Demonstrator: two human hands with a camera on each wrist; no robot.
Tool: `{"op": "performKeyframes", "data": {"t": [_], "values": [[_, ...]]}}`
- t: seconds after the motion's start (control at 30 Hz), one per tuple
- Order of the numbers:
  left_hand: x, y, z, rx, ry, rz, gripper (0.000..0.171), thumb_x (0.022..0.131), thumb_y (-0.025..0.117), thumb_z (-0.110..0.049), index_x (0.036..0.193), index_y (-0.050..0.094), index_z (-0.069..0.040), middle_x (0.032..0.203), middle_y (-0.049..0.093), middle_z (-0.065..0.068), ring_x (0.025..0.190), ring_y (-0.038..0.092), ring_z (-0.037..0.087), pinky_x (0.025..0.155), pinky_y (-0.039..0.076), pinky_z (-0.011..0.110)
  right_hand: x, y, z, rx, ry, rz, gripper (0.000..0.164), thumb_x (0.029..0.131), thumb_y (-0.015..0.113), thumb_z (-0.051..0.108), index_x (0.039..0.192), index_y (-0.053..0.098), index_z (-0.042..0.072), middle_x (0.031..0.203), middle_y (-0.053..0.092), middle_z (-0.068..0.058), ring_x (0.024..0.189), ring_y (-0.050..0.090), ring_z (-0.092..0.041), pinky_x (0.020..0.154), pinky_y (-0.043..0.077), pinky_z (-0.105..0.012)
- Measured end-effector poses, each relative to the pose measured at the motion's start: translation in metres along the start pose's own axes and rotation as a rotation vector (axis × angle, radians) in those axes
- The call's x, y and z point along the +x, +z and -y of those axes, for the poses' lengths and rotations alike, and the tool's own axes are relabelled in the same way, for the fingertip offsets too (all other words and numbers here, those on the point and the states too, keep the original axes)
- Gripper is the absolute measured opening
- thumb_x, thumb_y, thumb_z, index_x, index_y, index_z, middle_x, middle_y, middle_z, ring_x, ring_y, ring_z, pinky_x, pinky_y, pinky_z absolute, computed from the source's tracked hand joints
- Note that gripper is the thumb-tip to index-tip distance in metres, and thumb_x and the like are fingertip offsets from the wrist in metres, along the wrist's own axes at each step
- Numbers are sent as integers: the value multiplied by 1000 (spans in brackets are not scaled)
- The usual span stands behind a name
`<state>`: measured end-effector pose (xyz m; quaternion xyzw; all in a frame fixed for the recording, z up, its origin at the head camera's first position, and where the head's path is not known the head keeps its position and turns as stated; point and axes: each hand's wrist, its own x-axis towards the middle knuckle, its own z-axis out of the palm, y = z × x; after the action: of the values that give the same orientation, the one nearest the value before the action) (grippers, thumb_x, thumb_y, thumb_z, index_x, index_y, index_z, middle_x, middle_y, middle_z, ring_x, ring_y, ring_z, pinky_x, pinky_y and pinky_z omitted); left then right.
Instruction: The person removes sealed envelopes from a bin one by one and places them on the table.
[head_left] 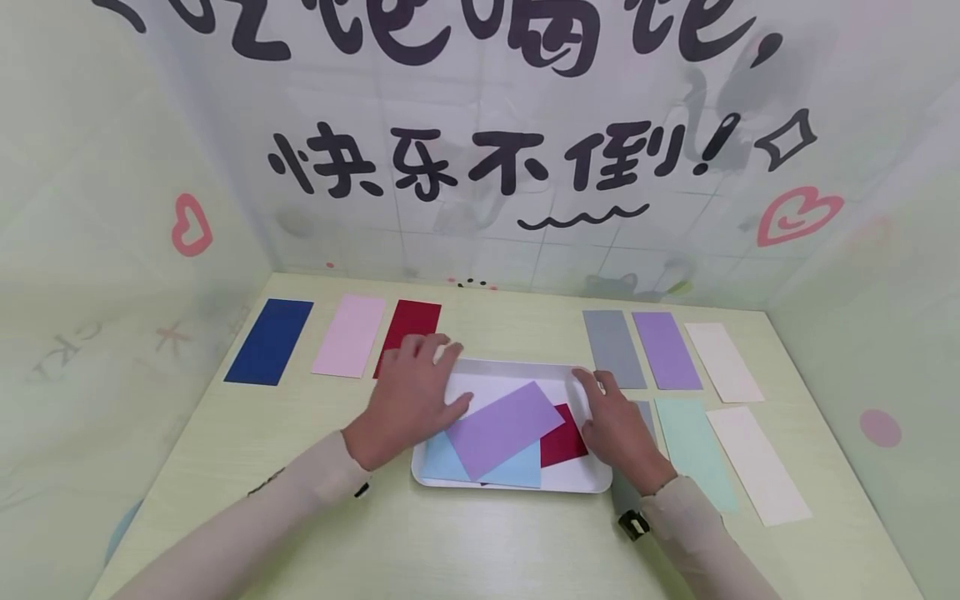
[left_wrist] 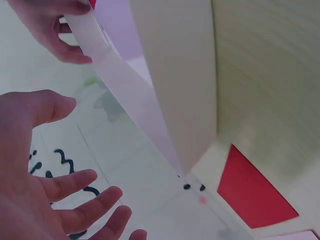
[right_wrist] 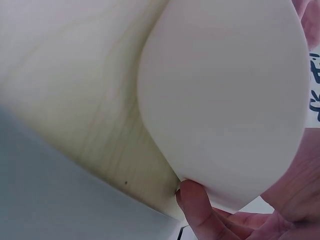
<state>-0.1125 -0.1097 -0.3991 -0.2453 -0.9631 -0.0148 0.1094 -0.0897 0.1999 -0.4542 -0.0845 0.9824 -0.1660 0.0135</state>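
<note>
A white tray [head_left: 585, 477] sits in front of me, with a purple card [head_left: 502, 429] lying over a light blue card [head_left: 517, 473] and a red card [head_left: 564, 442] inside it. At the tray's right end, my right hand [head_left: 624, 429] grips the rim; its fingers also show at the wall in the right wrist view. My left hand [head_left: 408, 400] hovers at the left end with fingers spread. In the left wrist view that hand [left_wrist: 22, 200] looks apart from the tray [left_wrist: 185, 90] and holds nothing. Another red card [head_left: 412, 321] lies partly hidden behind it.
On the table's left lie a navy card [head_left: 270, 342] and a pink card [head_left: 349, 335]. Grey [head_left: 615, 350], purple [head_left: 667, 350], mint [head_left: 697, 454] and off-white cards [head_left: 759, 467] lie in rows at right; one grey card is mostly covered by my right arm. Printed curtains enclose the table.
</note>
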Motion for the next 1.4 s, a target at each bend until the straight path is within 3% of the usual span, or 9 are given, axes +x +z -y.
{"op": "performKeyframes", "data": {"t": [0.3,0.53,0.93,1.23,1.4], "values": [[-16,13,-49,-24,167,39,64,85,64,-55,133,56,-14,131,54,12,114,52,34,85,47,51,0,1,-1,4,-16,-12,81,80,73,1,150,35,11,142,38,-20,48,46,-11,57,54,-31],[-24,33,-70,-25,218,76,57,86,65,-50,127,55,-12,127,53,13,110,54,34,83,49,46,-1,1,-2,8,-16,-7,81,80,73,1,150,35,11,142,38,-20,49,46,-11,57,55,-31],[-18,46,-72,-42,185,136,64,86,67,-51,135,55,-11,135,51,22,113,53,38,83,51,48,0,0,-1,-3,-18,-12,79,81,72,0,150,35,11,141,39,-20,48,46,-12,57,54,-30],[-15,49,-70,-87,179,162,58,86,66,-48,131,58,-12,120,57,14,109,55,33,78,52,47,0,0,0,-3,-22,-19,80,80,73,0,150,35,12,141,39,-20,47,45,-11,55,53,-29],[-14,49,-71,-82,199,127,53,87,66,-46,127,61,-11,114,59,14,104,56,32,74,53,45,0,0,-1,-3,-20,-13,80,81,72,0,150,35,12,141,39,-20,47,45,-11,55,53,-29]]}}
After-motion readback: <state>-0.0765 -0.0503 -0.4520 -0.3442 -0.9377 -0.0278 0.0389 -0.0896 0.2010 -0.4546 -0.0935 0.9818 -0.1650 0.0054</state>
